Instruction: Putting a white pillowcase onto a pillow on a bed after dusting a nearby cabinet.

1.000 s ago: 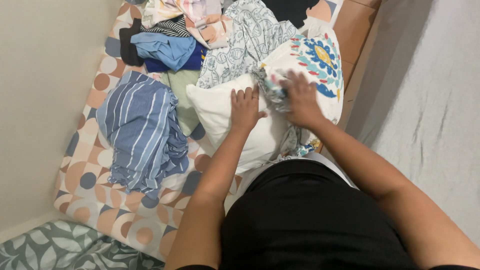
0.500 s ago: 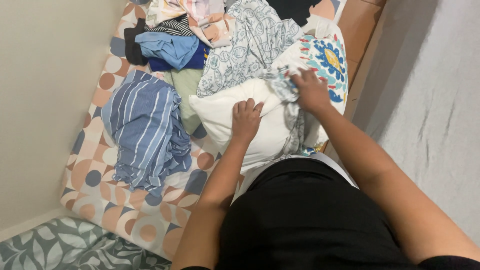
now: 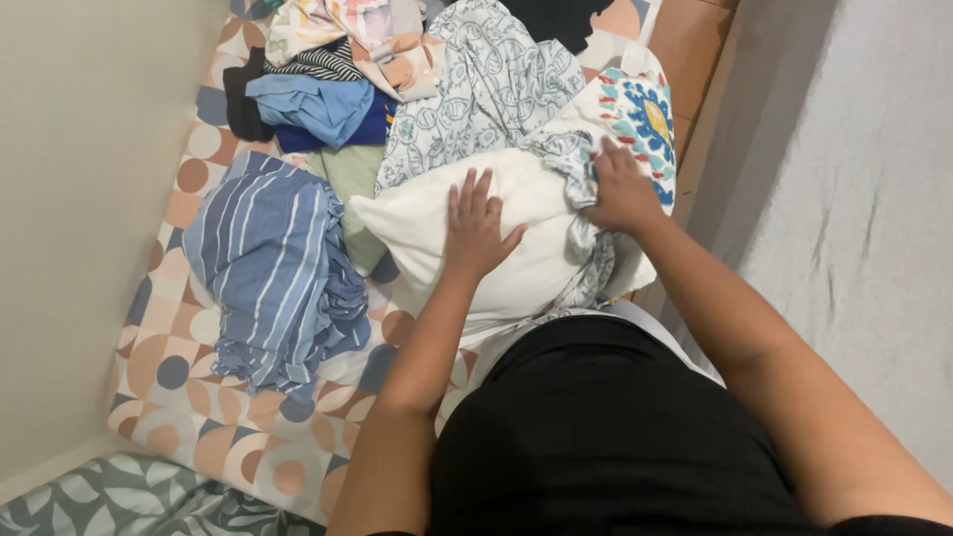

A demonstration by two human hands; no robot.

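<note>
The right hand is clenched on a bunch of grey patterned cloth at the far edge of the white pillow, while the left hand lies flat and open on the pillow's middle, gripping nothing. The pillow rests on the patterned mattress, just in front of the person, with a striped blue garment beside it and a heap of clothes beyond. With only a flat palm steadying it, the pillow could slide and the bunched cloth slip free or drag neighbouring clothes along
</note>
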